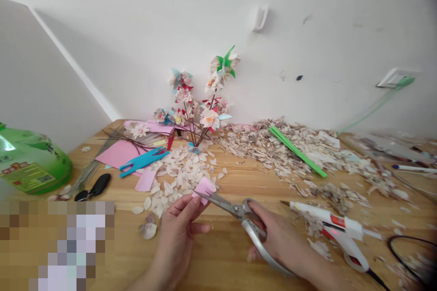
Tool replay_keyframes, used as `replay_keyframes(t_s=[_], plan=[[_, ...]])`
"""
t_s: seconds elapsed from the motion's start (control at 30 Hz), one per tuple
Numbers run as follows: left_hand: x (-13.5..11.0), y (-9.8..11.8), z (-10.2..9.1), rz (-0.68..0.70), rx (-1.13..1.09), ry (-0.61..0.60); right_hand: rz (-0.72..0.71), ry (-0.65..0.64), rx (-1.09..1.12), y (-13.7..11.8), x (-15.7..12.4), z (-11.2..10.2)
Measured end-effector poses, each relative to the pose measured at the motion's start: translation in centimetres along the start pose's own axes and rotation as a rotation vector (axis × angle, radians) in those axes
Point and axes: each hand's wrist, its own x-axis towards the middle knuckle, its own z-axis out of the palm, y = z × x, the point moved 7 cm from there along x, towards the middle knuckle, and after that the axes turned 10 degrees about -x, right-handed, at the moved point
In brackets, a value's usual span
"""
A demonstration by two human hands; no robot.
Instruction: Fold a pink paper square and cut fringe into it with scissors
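Observation:
My left hand (179, 225) pinches a small folded piece of pink paper (204, 188) with cuts along its edge, held just above the wooden table (218, 254). My right hand (278, 236) grips silver scissors (235, 211) by the handles, and the blades point left into the pink paper. Right behind the paper lies a scatter of pale shell-like petals (177, 173). A bunch of handmade paper flowers on thin stems (201, 104) stands at the back against the wall.
A white glue gun (336, 229) lies to the right, its black cord (408, 245) beyond. Green strips (297, 151) rest on a heap of pale scraps. Pink paper sheets (119, 152), a blue cut-out (143, 161), small black scissors (94, 188) and a green bottle (30, 159) sit left.

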Motion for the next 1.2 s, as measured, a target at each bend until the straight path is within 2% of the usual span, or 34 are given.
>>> replay_keyframes(t_s=[0.4,0.9,1.2], plan=[[0.01,-0.29,-0.32,0.001,0.010,0.053,0.010,-0.002,0.031,-0.02,0.00,0.20],[0.03,-0.44,-0.33,-0.005,0.008,0.053,0.021,0.031,0.019,0.12,-0.21,0.20],[0.09,-0.49,-0.47,-0.009,-0.010,0.055,0.018,-0.003,0.026,0.12,-0.06,0.37]])
